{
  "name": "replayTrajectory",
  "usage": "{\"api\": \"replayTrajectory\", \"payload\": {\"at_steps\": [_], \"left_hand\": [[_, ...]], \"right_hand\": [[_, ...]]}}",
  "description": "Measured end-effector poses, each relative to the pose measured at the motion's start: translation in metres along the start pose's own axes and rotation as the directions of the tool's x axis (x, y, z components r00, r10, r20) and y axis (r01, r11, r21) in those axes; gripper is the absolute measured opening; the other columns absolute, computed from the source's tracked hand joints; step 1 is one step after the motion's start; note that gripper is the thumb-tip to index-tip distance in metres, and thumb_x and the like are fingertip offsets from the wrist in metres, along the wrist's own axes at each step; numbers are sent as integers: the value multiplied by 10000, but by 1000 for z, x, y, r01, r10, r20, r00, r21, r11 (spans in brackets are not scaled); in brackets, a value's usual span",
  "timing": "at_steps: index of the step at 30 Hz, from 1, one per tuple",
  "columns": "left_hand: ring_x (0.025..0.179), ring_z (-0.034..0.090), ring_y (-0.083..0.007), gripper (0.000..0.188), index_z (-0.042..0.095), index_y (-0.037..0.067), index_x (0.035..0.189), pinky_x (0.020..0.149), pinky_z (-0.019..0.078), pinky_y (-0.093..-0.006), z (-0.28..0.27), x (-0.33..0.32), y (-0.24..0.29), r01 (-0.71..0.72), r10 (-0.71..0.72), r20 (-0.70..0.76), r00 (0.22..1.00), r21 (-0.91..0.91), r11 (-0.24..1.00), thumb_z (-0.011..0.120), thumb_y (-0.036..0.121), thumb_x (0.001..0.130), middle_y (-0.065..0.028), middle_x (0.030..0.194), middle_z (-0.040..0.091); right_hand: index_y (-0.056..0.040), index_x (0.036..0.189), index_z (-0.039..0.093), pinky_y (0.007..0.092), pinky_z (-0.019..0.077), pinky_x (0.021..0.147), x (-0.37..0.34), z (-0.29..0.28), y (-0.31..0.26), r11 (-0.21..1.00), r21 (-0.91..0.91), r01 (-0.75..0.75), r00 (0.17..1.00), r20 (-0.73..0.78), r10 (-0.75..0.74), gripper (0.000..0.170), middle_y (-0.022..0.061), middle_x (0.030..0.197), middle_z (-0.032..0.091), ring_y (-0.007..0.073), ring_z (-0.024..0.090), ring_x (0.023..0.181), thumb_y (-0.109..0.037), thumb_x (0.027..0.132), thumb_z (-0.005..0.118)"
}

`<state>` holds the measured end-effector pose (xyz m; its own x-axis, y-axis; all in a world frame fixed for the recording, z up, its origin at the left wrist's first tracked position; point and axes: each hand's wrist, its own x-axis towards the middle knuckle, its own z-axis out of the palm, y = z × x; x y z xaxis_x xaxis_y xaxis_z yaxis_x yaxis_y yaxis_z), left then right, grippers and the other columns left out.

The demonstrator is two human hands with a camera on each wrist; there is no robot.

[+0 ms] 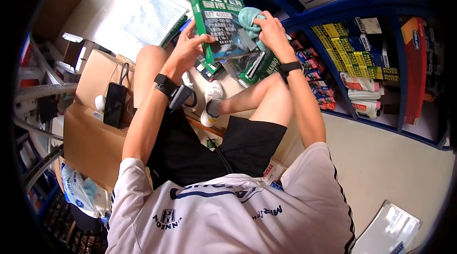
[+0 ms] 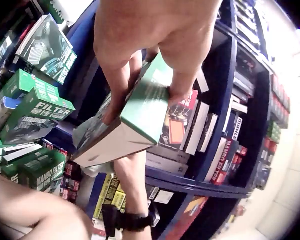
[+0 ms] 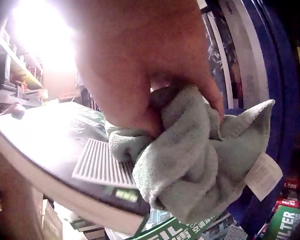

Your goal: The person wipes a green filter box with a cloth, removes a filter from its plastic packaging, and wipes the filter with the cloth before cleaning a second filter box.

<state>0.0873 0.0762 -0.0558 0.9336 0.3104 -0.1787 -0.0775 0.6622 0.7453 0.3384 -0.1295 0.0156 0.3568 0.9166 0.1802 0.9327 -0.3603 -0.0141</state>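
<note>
A green and black filter box [image 1: 220, 33], printed "FILTER", is held up in front of the person's knees. The left hand [image 1: 189, 49] grips it by one edge; in the left wrist view that hand [image 2: 155, 35] straddles the box's green side [image 2: 149, 102], thumb and fingers on opposite faces. A bunched pale green cloth [image 1: 250, 20] is in the right hand [image 1: 272, 34], against the box's far edge. Seen from the right wrist, the cloth [image 3: 182, 155] hangs in folds with a white tag [image 3: 264, 176], beside the box's printed face [image 3: 45, 140].
Blue shelves [image 1: 297, 23] with yellow filter boxes [image 1: 345, 49] rise on the right. More green boxes [image 2: 37, 112] are stacked beyond the knees. On the left, a cardboard box [image 1: 95, 135] bears a phone [image 1: 114, 105]. A white panel [image 1: 388, 230] lies on the floor.
</note>
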Motion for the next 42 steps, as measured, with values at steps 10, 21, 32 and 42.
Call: {"api": "replayTrajectory", "payload": {"at_steps": [10,21,32,42], "left_hand": [[1131,742,-180,749,460,70,1626,909,660,-337,4,0,13,-91,90,-20,996,-33,995,705,-63,931,-110,1347,728],[961,767,-126,761,514,101,1596,734,604,-251,30,-13,-1,-53,51,24,998,88,995,792,7,893,-67,1142,800],[861,708,-79,681,585,139,1506,562,426,-195,22,-3,18,-169,168,-243,955,17,986,777,-39,877,-25,1094,787],[578,426,-47,357,521,109,1246,496,388,-192,36,3,18,-154,35,-370,928,-295,943,712,-36,981,17,920,587]], "right_hand": [[-125,1124,792,518,597,903,-48,-37,-35,997,54,56,998,25,-58,395,139,1332,672,428,685,1027,80,831,623],[-152,1172,779,554,609,896,31,6,-7,997,46,-64,991,-119,69,387,149,1285,684,449,711,1023,-1,834,666],[-151,1163,785,503,578,969,-13,-14,-73,996,65,60,998,32,-62,438,115,1353,665,404,677,1053,64,810,638],[-121,1203,754,525,585,938,-40,-57,-151,961,243,-131,982,-104,160,412,187,1316,660,449,697,1100,-67,796,726]]}}
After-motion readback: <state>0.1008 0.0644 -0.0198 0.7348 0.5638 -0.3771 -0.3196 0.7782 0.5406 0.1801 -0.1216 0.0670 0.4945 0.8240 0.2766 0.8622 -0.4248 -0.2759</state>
